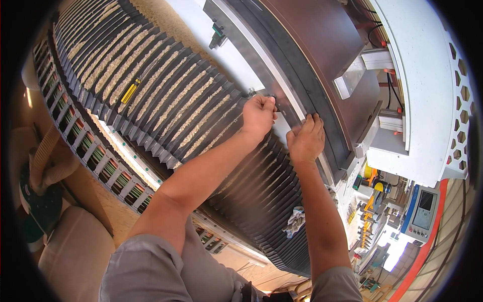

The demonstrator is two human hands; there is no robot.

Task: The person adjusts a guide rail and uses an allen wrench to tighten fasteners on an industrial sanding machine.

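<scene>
My left hand [258, 117] is closed in a pinch at the edge of a long metal rail [285, 95]. Beside its fingertips is a small dark part; whatever the fingers hold is too small to make out. A little to the right, my right hand [307, 139] lies over the rail with its fingers stretched onto the black strip [329, 118], holding nothing. Beneath both forearms runs a black pleated bellows cover [236, 186], its folds filled with wood shavings on the left. A screwdriver with a yellow handle [131, 92] rests on those folds.
A crumpled rag [295, 221] lies on the bellows near my right forearm. Along the left curves a cable chain [95, 157]. Beyond the rail are a brown panel [322, 43] and a white machine housing [422, 65]. A control panel [424, 210] stands at right.
</scene>
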